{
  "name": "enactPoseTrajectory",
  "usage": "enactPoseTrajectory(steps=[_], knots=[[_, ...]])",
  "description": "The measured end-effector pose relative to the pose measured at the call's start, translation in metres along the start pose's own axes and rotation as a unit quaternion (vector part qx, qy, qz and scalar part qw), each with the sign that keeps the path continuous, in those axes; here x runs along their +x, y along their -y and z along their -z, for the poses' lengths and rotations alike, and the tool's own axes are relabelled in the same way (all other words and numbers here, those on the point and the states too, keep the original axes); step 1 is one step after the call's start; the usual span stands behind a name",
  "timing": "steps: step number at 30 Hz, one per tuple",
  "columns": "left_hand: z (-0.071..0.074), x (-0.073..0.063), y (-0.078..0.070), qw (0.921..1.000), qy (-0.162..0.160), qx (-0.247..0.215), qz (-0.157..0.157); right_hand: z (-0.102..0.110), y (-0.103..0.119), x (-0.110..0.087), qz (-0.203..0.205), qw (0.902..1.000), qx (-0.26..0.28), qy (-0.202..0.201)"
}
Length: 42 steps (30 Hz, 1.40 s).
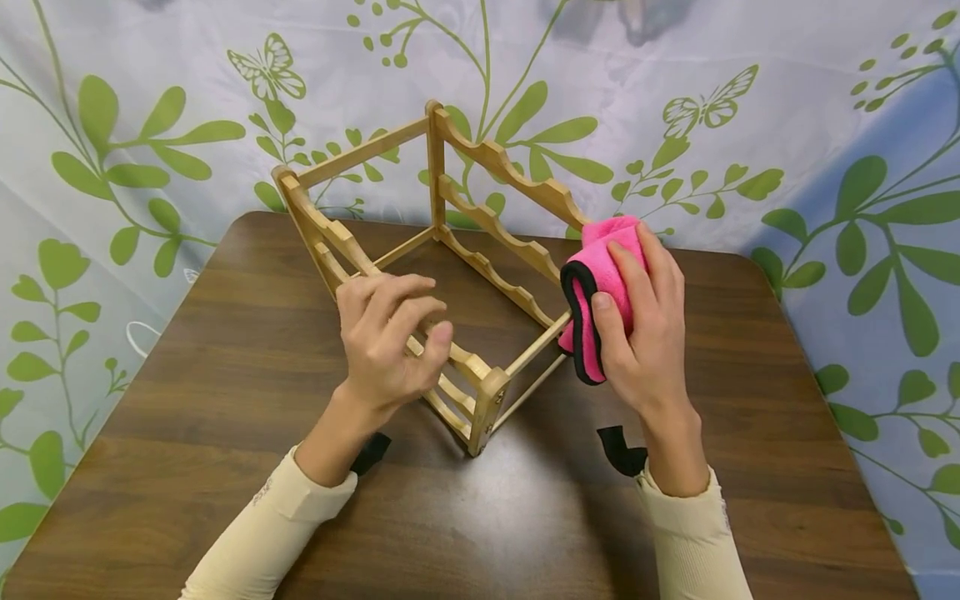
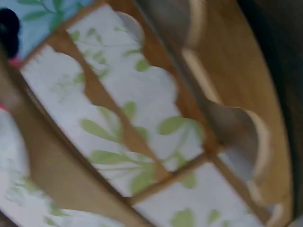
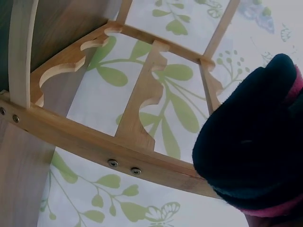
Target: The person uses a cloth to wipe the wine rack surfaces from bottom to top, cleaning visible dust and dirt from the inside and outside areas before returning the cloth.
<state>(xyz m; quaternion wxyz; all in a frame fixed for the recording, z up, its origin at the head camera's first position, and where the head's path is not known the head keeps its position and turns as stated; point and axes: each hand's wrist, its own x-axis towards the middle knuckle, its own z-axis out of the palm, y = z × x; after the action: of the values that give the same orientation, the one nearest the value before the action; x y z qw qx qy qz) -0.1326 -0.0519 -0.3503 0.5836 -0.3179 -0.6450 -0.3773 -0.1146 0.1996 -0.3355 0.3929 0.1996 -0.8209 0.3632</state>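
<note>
A light wooden rack with scalloped rails, like a wine rack [image 1: 491, 157], stands turned at an angle on the table. My right hand [image 1: 651, 321] grips a folded pink cloth [image 1: 609, 265] with black edging, held against the rack's right corner, which it mostly covers. In the right wrist view the cloth [image 3: 251, 142] looks dark and touches the end of an upright [image 3: 85, 140] fitted with metal screws. Over the left scalloped rail is my left hand [image 1: 390, 337], fingers loosely bent and thumb apart. Whether it touches the rail is unclear; the left wrist view shows blurred scalloped rails [image 2: 236, 56].
The dark brown wooden table [image 1: 150, 467] has rounded far corners. Behind and beside it hangs a pale backdrop [image 1: 630, 50] printed with green leaves and butterflies. A white cord [image 1: 138, 337] loops by the left table edge. Black straps [image 1: 622, 450] stick out at both wrists.
</note>
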Motion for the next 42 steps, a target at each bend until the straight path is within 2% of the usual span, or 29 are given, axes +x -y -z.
enactPoseTrajectory(steps=[3, 6, 8, 10, 13, 16, 20, 25, 27, 30, 34, 38, 42], knots=[[0.009, 0.005, -0.022, 0.9983, 0.045, 0.004, -0.036, 0.000, 0.002, -0.002, -0.011, 0.9999, 0.009, -0.005], [0.018, 0.009, -0.043, 0.9907, 0.127, 0.024, -0.042, 0.000, 0.004, -0.004, -0.025, 0.9995, 0.016, -0.011], [0.023, 0.011, -0.054, 0.9813, 0.186, 0.042, -0.024, 0.000, 0.006, -0.006, -0.033, 0.9991, 0.020, -0.017], [0.027, 0.012, -0.062, 0.9710, 0.232, 0.056, 0.000, -0.001, 0.010, -0.008, -0.034, 0.9988, 0.027, -0.023], [0.032, 0.012, -0.069, 0.9616, 0.263, 0.073, 0.026, -0.004, 0.016, -0.011, -0.025, 0.9978, 0.049, -0.038], [0.033, 0.011, -0.073, 0.9603, 0.264, 0.086, 0.027, -0.008, 0.025, -0.015, -0.010, 0.9955, 0.080, -0.049], [0.033, 0.006, -0.074, 0.9624, 0.258, 0.083, 0.024, -0.013, 0.037, -0.022, 0.011, 0.9908, 0.119, -0.063], [0.035, 0.001, -0.073, 0.9629, 0.261, 0.062, 0.030, -0.019, 0.051, -0.028, 0.069, 0.9821, 0.157, -0.077], [0.037, 0.000, -0.072, 0.9625, 0.264, 0.053, 0.033, -0.019, 0.053, -0.029, 0.094, 0.9815, 0.157, -0.055], [0.037, 0.000, -0.072, 0.9624, 0.266, 0.045, 0.035, -0.015, 0.054, -0.029, 0.117, 0.9845, 0.131, 0.006], [0.036, 0.000, -0.071, 0.9638, 0.261, 0.034, 0.039, -0.009, 0.052, -0.027, 0.124, 0.9853, 0.100, 0.063], [0.036, 0.001, -0.071, 0.9646, 0.259, 0.012, 0.050, -0.008, 0.050, -0.026, 0.120, 0.9858, 0.096, 0.068], [0.035, 0.000, -0.072, 0.9647, 0.256, -0.007, 0.063, -0.011, 0.048, -0.025, 0.128, 0.9866, 0.090, 0.045]])
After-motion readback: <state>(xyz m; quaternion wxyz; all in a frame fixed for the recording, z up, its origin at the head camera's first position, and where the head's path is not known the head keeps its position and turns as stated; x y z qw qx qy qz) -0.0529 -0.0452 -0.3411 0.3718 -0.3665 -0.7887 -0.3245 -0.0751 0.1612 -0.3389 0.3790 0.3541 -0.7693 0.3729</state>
